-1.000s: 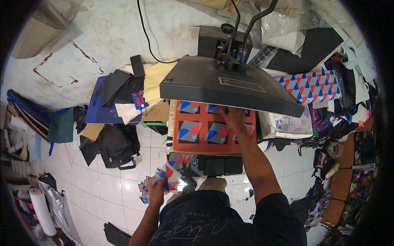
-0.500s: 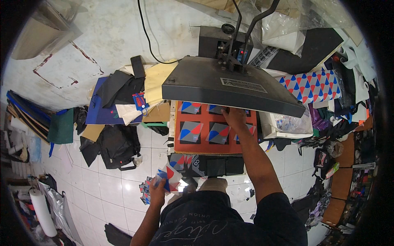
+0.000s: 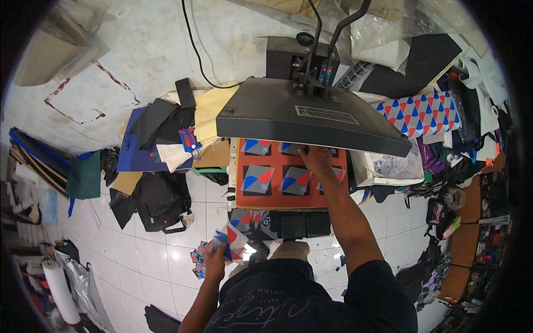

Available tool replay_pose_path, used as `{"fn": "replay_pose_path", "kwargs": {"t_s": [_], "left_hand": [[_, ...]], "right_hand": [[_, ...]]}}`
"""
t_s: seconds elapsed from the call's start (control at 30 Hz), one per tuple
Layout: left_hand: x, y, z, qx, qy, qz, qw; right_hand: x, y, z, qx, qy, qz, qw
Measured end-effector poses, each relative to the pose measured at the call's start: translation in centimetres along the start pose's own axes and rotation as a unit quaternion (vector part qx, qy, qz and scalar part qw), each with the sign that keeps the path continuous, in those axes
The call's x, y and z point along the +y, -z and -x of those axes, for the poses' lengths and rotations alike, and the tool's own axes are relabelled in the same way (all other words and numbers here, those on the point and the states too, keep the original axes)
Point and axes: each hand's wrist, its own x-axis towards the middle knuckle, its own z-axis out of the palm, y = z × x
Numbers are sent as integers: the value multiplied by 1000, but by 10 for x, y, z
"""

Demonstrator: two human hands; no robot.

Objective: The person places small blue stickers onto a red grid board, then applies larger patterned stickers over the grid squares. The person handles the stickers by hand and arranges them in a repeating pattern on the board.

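Observation:
My left hand (image 3: 214, 261) is closed round a loose bunch of grey, red and blue patterned sheets (image 3: 231, 244), held low in front of me. Under the raised top plate of a heat press (image 3: 311, 119), my right hand (image 3: 317, 161) reaches onto the orange-red bed (image 3: 265, 201). Its fingers are bent together at the edge of a patterned sheet (image 3: 290, 148) in the back row; the plate partly hides them, and what they pinch does not show. Several dark squares, each with a tilted patterned sheet (image 3: 258, 180) on top, lie in rows on the bed.
Black pieces (image 3: 293, 226) and more patterned sheets (image 3: 244, 218) lie just before the bed. Red-handled scissors (image 3: 190, 141) rest on fabric at left. A white box (image 3: 387, 176) and a large patterned sheet (image 3: 420, 115) are at right. A black bag (image 3: 162, 201) stands on the tiled floor.
The view has shifted slightly. My left hand keeps its bunch of sheets, and my right hand stays at the same back-row sheet, with hardly any movement.

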Motion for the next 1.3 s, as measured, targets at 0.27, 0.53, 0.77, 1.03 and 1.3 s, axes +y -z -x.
{"fn": "replay_pose_path", "kwargs": {"t_s": [0.27, 0.53, 0.77, 1.03, 1.3], "left_hand": [[5, -3, 4, 26, 3, -26, 999], [-3, 4, 1, 22, -10, -49, 999], [-6, 5, -1, -11, -22, -26, 999], [15, -12, 7, 1, 6, 41, 999], [48, -77, 22, -78, 19, 129, 988]], "right_hand": [[2, -3, 2, 66, 39, 40, 996], [3, -7, -1, 30, 16, 54, 998], [-1, 5, 0, 66, 42, 12, 997], [-20, 46, 40, -3, 63, -143, 988], [-78, 84, 142, -353, 40, -333, 873]]}}
